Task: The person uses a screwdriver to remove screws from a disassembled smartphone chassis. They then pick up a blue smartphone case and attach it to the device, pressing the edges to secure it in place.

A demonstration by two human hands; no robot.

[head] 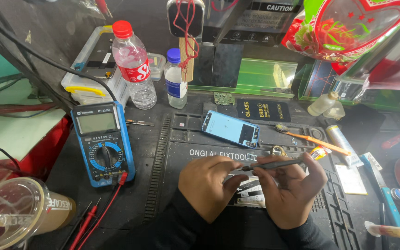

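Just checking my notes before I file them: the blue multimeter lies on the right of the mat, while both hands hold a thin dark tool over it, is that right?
Not quite: the head view shows the multimeter on the left of the mat, not the right. The rest holds: the left hand and right hand hold a thin dark tool over the mat.

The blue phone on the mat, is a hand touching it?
No, the blue phone lies alone on the mat; both hands hold a thin grey tool nearer the camera.
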